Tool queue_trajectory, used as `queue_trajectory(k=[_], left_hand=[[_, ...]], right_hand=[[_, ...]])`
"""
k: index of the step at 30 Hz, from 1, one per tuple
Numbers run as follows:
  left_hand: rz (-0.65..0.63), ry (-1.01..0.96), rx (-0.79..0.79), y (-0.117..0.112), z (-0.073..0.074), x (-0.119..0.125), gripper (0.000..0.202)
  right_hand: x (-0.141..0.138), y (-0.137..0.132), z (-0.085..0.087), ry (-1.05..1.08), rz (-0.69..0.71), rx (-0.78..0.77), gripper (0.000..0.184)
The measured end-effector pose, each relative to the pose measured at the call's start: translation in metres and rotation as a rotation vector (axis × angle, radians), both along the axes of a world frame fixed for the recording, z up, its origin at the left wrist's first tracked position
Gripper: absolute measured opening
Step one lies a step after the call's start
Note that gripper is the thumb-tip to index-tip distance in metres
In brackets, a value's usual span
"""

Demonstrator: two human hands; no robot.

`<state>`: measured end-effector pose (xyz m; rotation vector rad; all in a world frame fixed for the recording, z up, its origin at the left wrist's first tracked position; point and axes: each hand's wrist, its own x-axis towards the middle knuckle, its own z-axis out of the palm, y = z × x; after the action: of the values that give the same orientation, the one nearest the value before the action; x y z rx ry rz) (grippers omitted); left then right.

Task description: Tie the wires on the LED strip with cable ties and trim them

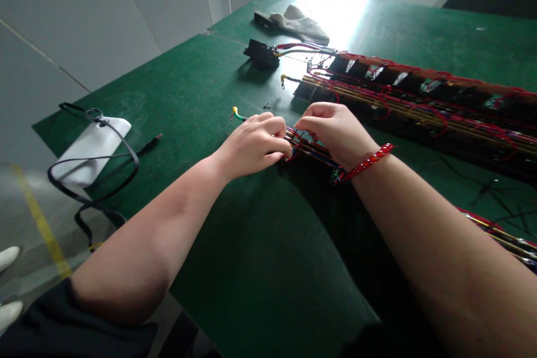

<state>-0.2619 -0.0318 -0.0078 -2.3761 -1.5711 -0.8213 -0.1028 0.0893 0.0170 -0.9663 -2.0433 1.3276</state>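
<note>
My left hand (262, 142) is closed, its fingers curled around the end of a wiring harness (312, 148) of red, dark and brass-coloured strands. From that end a green wire with a yellow-sleeved terminal (235, 112) sticks out past the hand. Just to the right, my right hand (329, 126) pinches a thin black strand, which looks like a cable tie (300, 135), against the harness. A red bead bracelet (369, 162) circles my right wrist. Part of the harness is hidden by my fingers and my right forearm.
Long black assemblies with red wiring (419, 95) lie behind my right hand. A black connector block (262, 53) and a grey glove (302, 25) are farther back. Thin black ties (489, 190) lie at right. On the left, a white device (94, 151) with a black cable rests near the edge.
</note>
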Motion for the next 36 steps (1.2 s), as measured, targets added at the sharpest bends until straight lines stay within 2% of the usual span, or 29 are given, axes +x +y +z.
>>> queue_trajectory(k=[3,5,7,10,12,17,20,25,28,36], left_hand=[[-0.073,-0.273,-0.033,0.002,0.000,0.004,0.020],[-0.067,-0.471,-0.050,0.003,0.000,0.007,0.018],[0.001,-0.621,-0.087,0.003,0.000,0.010,0.014],[0.140,-0.757,-0.184,0.004,0.000,0.012,0.008],[0.187,-0.854,-0.229,0.005,-0.001,0.012,0.006],[0.131,-1.069,-0.291,0.006,0.001,0.015,0.015],[0.089,-1.195,-0.364,0.007,0.003,0.017,0.028],[-0.004,-1.328,-0.472,0.008,0.000,0.014,0.052],[-0.029,-1.362,-0.510,0.010,0.000,0.013,0.060],[0.001,-1.413,-0.524,0.010,0.005,0.016,0.066]], right_hand=[[0.000,-0.001,0.001,0.014,0.021,-0.003,0.013],[0.001,-0.003,0.004,0.038,0.066,-0.016,0.008],[0.002,-0.005,0.008,0.041,0.116,-0.020,0.004],[0.004,-0.008,0.012,0.033,0.164,-0.030,0.008],[0.005,-0.009,0.012,0.041,0.179,-0.034,0.010],[0.005,-0.008,0.011,0.057,0.179,-0.056,0.010],[0.005,-0.008,0.011,0.066,0.176,-0.091,0.008],[0.004,-0.009,0.014,0.082,0.202,-0.221,0.005],[0.003,-0.010,0.017,0.059,0.229,-0.304,0.007],[0.004,-0.005,0.011,0.054,0.304,-0.277,0.015]])
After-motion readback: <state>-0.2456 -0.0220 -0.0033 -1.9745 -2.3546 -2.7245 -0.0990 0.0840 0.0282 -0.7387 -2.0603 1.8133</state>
